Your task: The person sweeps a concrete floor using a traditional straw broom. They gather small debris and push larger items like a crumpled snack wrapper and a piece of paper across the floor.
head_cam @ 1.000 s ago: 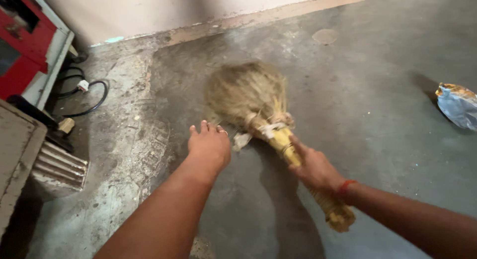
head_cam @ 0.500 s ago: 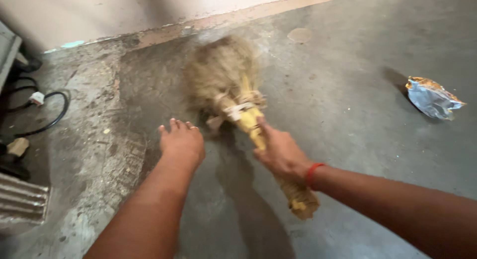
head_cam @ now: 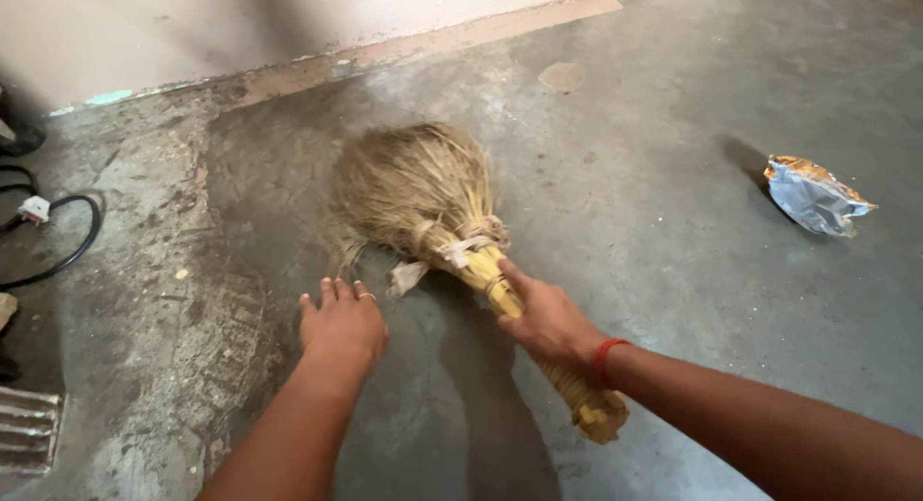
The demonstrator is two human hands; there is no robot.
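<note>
A short straw hand broom (head_cam: 433,203) lies with its bristles fanned out on the grey concrete floor, its yellow bound handle pointing toward me. My right hand (head_cam: 546,318), with a red thread at the wrist, is shut around the handle just below the binding. Flat on the floor to the left of the handle rests my left hand (head_cam: 342,323), fingers together and holding nothing. A small pale scrap (head_cam: 408,276) lies between that hand and the bristles.
A crumpled silver snack wrapper (head_cam: 815,195) lies on the floor at the right. A black cable with a white plug (head_cam: 37,211) sits at the left edge. The pale wall base (head_cam: 288,20) runs along the top. A ribbed metal piece (head_cam: 29,434) is at lower left.
The view has swung to the right, and the red machine at left has gone out of sight. The broom head has swept across the floor. My left hand stays flat on the floor.
</note>
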